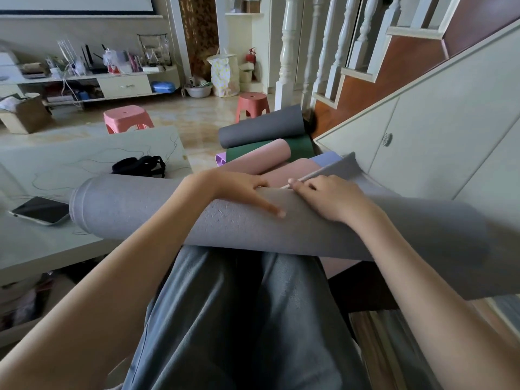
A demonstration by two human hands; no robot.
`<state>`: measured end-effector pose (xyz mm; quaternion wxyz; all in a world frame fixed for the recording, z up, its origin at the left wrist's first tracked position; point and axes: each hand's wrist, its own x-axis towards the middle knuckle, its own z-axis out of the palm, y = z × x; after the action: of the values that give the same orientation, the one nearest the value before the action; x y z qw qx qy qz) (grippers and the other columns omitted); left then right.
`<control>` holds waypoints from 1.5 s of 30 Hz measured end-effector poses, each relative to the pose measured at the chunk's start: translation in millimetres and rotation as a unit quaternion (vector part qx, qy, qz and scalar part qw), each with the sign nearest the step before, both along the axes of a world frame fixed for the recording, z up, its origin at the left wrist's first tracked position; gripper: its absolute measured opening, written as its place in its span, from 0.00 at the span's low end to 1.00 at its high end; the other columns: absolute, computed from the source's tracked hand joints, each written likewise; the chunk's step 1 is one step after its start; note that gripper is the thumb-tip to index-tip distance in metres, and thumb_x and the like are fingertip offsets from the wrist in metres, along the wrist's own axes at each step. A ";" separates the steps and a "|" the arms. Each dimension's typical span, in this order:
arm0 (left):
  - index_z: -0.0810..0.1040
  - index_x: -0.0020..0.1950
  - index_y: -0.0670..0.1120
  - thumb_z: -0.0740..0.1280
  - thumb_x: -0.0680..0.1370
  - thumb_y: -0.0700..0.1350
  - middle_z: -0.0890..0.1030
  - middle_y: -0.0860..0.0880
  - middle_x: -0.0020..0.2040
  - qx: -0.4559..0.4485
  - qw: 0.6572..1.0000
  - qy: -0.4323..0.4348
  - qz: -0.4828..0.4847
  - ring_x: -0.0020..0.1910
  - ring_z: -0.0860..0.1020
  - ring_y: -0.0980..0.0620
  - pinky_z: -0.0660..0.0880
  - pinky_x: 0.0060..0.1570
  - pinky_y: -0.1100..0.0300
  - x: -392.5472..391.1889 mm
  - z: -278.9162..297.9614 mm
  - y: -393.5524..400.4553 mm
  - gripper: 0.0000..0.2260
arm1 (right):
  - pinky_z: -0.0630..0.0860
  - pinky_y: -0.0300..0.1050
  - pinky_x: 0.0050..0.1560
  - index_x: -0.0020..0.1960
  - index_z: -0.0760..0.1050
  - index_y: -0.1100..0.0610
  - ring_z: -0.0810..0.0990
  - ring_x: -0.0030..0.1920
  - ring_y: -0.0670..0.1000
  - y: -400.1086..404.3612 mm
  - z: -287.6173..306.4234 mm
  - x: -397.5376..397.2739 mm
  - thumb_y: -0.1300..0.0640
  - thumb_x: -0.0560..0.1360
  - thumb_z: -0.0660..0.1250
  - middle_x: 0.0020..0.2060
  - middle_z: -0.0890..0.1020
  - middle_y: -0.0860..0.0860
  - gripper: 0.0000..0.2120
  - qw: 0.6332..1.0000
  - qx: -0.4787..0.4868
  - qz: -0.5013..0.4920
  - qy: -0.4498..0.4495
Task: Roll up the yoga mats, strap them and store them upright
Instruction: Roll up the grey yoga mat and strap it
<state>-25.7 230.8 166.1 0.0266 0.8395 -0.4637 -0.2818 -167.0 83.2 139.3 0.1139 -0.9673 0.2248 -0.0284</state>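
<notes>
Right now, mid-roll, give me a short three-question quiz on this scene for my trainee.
1. True or false: the grey mat across the person's lap is already strapped.
2. Which lies on the table nearest the roll's left end? A) phone B) red stool C) blue basin
3. Fill in: the left hand rests on the roll with fingers ____, while the right hand works the mat's loose edge.

Key
1. False: no strap shows on it; the black straps lie on the table.
2. A, the phone.
3. Straight.
</notes>
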 end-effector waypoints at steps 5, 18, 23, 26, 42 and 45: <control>0.64 0.69 0.61 0.74 0.52 0.73 0.73 0.57 0.63 -0.033 0.994 -0.098 -0.036 0.60 0.72 0.52 0.70 0.63 0.49 1.0 -6.0 -1.3 0.49 | 0.70 0.53 0.55 0.65 0.75 0.50 0.77 0.52 0.56 -36.4 1.1 50.2 0.27 0.72 0.51 0.58 0.78 0.54 0.35 0.981 0.144 -0.076 0.105; 0.77 0.50 0.57 0.68 0.50 0.76 0.79 0.56 0.49 -0.064 0.998 -0.011 -0.003 0.51 0.77 0.53 0.74 0.56 0.53 34.2 -11.9 -34.2 0.35 | 0.65 0.55 0.60 0.54 0.75 0.52 0.78 0.55 0.57 -3.8 -19.9 19.6 0.31 0.75 0.43 0.51 0.82 0.54 0.32 0.968 -0.228 -0.007 -0.107; 0.78 0.50 0.58 0.72 0.55 0.72 0.80 0.59 0.50 -0.035 0.999 0.028 0.008 0.52 0.77 0.56 0.71 0.53 0.57 23.4 1.5 -40.1 0.30 | 0.65 0.51 0.52 0.49 0.81 0.53 0.79 0.45 0.56 -11.4 -12.1 19.4 0.38 0.75 0.42 0.41 0.83 0.53 0.32 0.956 -0.222 -0.041 -0.187; 0.80 0.55 0.56 0.73 0.59 0.71 0.83 0.57 0.50 -0.032 0.998 0.059 0.004 0.49 0.81 0.59 0.72 0.55 0.58 13.8 15.1 -34.2 0.30 | 0.64 0.54 0.57 0.43 0.78 0.53 0.78 0.43 0.56 -10.3 11.0 14.3 0.39 0.79 0.47 0.38 0.81 0.52 0.26 0.963 -0.203 -0.022 -0.177; 0.83 0.58 0.49 0.78 0.52 0.71 0.85 0.48 0.53 0.093 0.961 0.205 0.162 0.53 0.83 0.48 0.75 0.62 0.51 -6.9 -9.9 15.4 0.40 | 0.67 0.52 0.54 0.41 0.76 0.52 0.76 0.51 0.56 31.3 4.4 -7.2 0.42 0.80 0.48 0.49 0.81 0.54 0.23 0.999 -0.010 -0.007 0.052; 0.84 0.49 0.55 0.68 0.59 0.75 0.83 0.56 0.51 -0.051 0.992 0.081 0.077 0.53 0.80 0.55 0.74 0.61 0.53 -10.0 -6.9 4.1 0.29 | 0.67 0.52 0.58 0.61 0.76 0.52 0.74 0.60 0.59 16.5 4.7 7.3 0.41 0.77 0.51 0.63 0.76 0.54 0.23 0.993 0.056 -0.056 0.085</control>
<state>-35.7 234.9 159.2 0.1283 0.8446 -0.4080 -0.3220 -159.8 99.8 144.0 0.1465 -0.9442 0.2888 0.0606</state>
